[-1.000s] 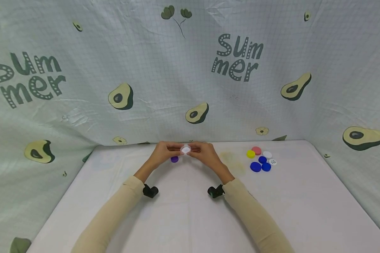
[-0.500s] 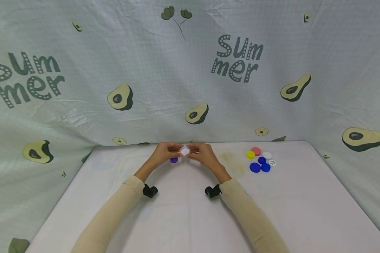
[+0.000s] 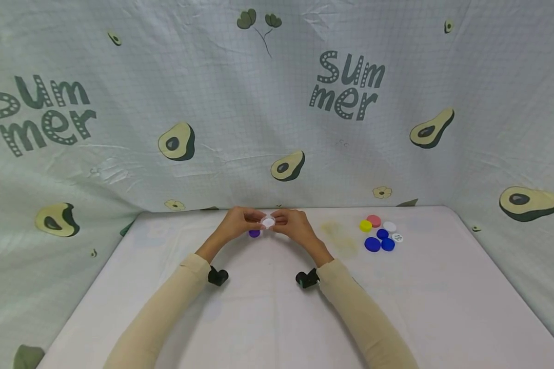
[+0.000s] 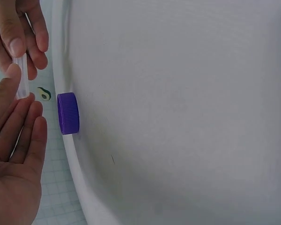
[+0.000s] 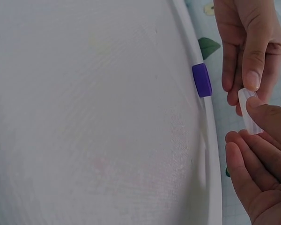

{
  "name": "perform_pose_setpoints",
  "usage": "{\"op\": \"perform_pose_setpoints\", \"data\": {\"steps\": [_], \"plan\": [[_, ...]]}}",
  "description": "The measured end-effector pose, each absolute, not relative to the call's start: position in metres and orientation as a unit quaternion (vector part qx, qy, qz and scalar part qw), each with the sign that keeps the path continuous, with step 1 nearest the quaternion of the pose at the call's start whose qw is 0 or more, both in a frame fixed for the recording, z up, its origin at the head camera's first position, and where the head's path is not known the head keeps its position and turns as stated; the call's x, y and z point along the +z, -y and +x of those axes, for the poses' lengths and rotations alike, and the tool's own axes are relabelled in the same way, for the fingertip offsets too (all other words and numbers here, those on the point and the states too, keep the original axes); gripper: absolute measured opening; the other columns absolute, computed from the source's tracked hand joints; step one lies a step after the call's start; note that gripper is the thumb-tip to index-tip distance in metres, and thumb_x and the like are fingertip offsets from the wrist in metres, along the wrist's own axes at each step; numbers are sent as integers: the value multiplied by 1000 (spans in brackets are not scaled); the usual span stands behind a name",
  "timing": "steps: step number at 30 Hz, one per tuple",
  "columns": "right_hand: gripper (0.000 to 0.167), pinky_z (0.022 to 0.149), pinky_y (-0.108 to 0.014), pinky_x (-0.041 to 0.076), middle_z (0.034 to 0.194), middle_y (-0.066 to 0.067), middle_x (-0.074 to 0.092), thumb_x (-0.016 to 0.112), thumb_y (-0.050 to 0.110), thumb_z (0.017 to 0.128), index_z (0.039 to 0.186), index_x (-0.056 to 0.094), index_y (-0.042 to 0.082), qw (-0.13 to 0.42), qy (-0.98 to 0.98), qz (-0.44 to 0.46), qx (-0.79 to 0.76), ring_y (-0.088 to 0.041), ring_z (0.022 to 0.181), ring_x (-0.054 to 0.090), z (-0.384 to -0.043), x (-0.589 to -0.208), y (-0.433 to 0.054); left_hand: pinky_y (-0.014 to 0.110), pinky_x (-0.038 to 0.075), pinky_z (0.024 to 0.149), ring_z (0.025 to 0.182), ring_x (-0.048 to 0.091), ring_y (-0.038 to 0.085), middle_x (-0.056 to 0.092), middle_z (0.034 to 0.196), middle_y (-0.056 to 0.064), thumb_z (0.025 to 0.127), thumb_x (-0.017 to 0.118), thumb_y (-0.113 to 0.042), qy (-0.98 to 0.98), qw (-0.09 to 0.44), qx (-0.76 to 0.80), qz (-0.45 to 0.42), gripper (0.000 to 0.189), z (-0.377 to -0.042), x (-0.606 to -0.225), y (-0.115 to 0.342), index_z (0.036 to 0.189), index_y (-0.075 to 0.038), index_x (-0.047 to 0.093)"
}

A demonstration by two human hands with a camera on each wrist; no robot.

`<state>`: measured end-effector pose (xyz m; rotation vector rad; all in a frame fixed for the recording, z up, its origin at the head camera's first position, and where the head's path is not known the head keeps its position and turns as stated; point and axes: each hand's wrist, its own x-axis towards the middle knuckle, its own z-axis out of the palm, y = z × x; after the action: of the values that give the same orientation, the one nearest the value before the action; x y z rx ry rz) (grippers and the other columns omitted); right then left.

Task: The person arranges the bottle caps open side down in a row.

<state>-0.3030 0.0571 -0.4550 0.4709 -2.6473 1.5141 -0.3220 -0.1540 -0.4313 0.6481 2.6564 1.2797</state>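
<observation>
Both hands meet near the far edge of the table, with a translucent white bottle cap [image 3: 268,222] between them. My left hand [image 3: 239,222] pinches one side of it between thumb and fingers. From the opposite side, my right hand [image 3: 296,225] pinches it the same way. In the left wrist view the white cap [image 4: 22,79] shows edge-on, a thumb of each hand lying on its near face. A purple ribbed cap [image 4: 69,113] stands on the table just below the hands, partly covered by the left fingers in the head view.
On the white table [image 3: 268,318], to the right, lies a loose group of caps: a yellow cap [image 3: 365,226], a pink cap [image 3: 374,221], several blue ones such as the large blue cap [image 3: 372,244], and white ones. A printed cloth [image 3: 240,118] hangs behind.
The white cap has shifted slightly left and toward me, and its face has tilted a little. My right forearm has moved inward to the left; the purple cap and the group stay put.
</observation>
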Motion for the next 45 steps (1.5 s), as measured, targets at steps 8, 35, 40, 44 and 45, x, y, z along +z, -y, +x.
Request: {"op": "perform_pose_setpoints", "data": {"steps": [8,35,40,44,45], "plan": [[34,86,-30,59,109,-13,76,82,9,86,117,72,0,17,865,150,478,-23,103,73,-308,-457,-55,34,59,85,102,72,27,75,109,14,86,82,-10,-876,54,420,229,31,-326,-435,153,114,0,74],[32,78,-28,57,101,-8,76,86,12,82,111,75,3,-7,898,128,420,-20,95,71,-314,-456,-56,31,55,82,89,65,18,72,95,9,83,85,-12,-891,44,376,249,31,-333,-445,147,109,1,74],[32,78,-29,57,100,-9,75,86,10,81,110,76,3,-16,896,113,428,-21,95,70,-312,-456,-54,31,55,82,90,65,19,72,95,9,83,85,-11,-894,53,371,245,31,-332,-445,145,109,1,73],[31,82,-30,56,100,-8,76,86,10,81,110,77,4,-18,900,109,422,-20,96,70,-312,-458,-55,31,55,83,91,66,20,72,96,10,83,85,-10,-898,54,361,246,31,-331,-446,144,110,2,73],[31,83,-31,56,100,-7,76,86,11,81,111,77,5,-19,901,107,419,-20,96,70,-313,-458,-55,31,55,83,91,66,20,72,97,10,83,85,-10,-898,55,360,247,31,-331,-446,144,110,2,73]]}}
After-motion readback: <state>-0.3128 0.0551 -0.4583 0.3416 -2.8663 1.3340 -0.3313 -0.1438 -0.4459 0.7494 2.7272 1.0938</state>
